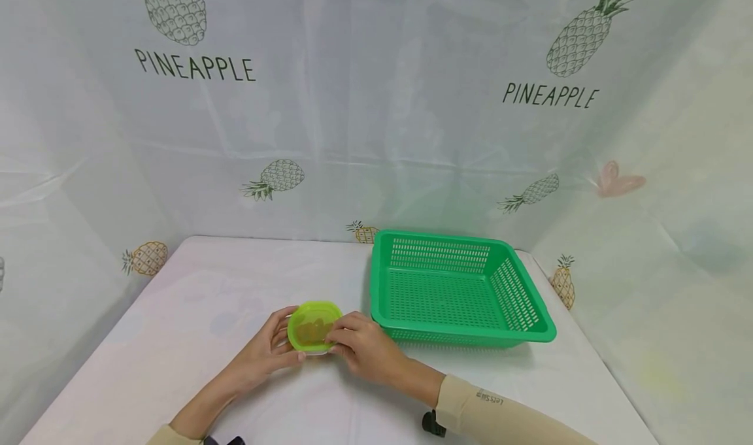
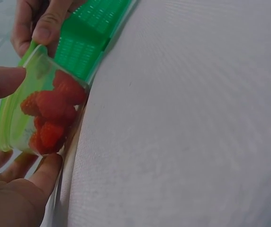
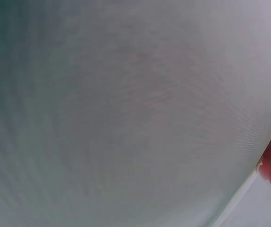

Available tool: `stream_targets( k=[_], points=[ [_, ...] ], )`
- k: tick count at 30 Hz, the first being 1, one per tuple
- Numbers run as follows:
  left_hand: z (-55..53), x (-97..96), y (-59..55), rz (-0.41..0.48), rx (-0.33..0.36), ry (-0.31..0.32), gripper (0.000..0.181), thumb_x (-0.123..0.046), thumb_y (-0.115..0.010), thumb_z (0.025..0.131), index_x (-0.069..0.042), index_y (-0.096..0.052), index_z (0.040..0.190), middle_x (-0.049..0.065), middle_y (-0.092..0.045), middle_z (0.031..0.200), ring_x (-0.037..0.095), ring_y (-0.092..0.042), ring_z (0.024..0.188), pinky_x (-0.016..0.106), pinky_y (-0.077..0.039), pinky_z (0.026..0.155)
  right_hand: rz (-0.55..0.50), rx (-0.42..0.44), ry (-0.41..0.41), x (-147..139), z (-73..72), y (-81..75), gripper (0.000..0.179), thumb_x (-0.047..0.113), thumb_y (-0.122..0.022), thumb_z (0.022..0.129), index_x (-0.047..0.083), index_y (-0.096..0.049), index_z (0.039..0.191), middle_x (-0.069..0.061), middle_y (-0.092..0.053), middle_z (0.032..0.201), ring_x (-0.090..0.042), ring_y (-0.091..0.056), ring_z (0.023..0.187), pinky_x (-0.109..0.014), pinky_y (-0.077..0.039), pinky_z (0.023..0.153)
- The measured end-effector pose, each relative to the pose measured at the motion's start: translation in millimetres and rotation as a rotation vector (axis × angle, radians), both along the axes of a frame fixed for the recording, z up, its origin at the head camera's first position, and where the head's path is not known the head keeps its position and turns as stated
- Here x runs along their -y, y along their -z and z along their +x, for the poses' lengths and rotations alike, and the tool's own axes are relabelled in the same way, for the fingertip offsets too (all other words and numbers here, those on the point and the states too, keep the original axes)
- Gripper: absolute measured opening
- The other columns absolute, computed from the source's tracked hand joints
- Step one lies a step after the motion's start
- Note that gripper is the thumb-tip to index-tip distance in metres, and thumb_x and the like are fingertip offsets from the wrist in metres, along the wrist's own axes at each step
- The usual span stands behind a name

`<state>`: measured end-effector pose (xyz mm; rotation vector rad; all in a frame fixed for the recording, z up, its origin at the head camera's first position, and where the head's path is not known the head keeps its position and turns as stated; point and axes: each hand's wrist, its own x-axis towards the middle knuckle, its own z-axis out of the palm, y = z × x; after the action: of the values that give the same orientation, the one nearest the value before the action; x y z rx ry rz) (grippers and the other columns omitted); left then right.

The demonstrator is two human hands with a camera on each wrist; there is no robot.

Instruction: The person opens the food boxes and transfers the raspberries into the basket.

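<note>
My left hand [image 1: 263,353] is half curled round a small clear container [image 2: 40,85], with the thumb on the near side and the fingers along the far left, a gap between them filled by the container. In the left wrist view some of those fingertips press low on its wall. My right hand [image 1: 369,350] is more tightly bent, thumb and fingers pinching the right edge of the green lid [image 1: 314,309], which covers the container; I cannot tell whether it is sealed all round. Red raspberries [image 2: 52,106] show through the clear wall. The container is between my two hands, over the table [image 1: 329,406] and just left of the green basket [image 1: 438,298]; I cannot tell whether its base touches the cloth. The right wrist view shows too little of my right hand to judge its grip.
</note>
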<state>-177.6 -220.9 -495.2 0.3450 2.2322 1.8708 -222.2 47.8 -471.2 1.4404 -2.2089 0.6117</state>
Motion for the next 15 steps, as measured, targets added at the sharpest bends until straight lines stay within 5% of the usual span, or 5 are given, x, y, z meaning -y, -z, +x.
stream_targets(
  k=[6,15],
  points=[
    [-2.5,0.1,1.9,-0.001,0.007,-0.004,0.095,-0.017,-0.083,0.093,-0.018,-0.022,0.166,0.022,-0.035,0.165,0.046,-0.034,0.154,0.036,-0.045,0.118,0.012,-0.017,-0.022,-2.6,-1.0,1.0,0.013,0.016,-0.083,0.094,0.014,-0.079,0.106,0.001,-0.073,0.108,-0.015,-0.068,0.106,-0.022,-0.056,0.096],
    [-2.9,1.5,0.3,-0.004,0.004,0.005,0.095,-0.016,-0.082,0.094,-0.017,-0.021,0.166,0.022,-0.035,0.165,0.046,-0.033,0.155,0.037,-0.045,0.118,0.071,-0.17,-0.042,-2.1,-0.9,-2.5,0.017,0.018,-0.084,0.093,0.012,-0.077,0.107,0.001,-0.072,0.108,-0.014,-0.069,0.104,-0.018,-0.055,0.097]
  ],
)
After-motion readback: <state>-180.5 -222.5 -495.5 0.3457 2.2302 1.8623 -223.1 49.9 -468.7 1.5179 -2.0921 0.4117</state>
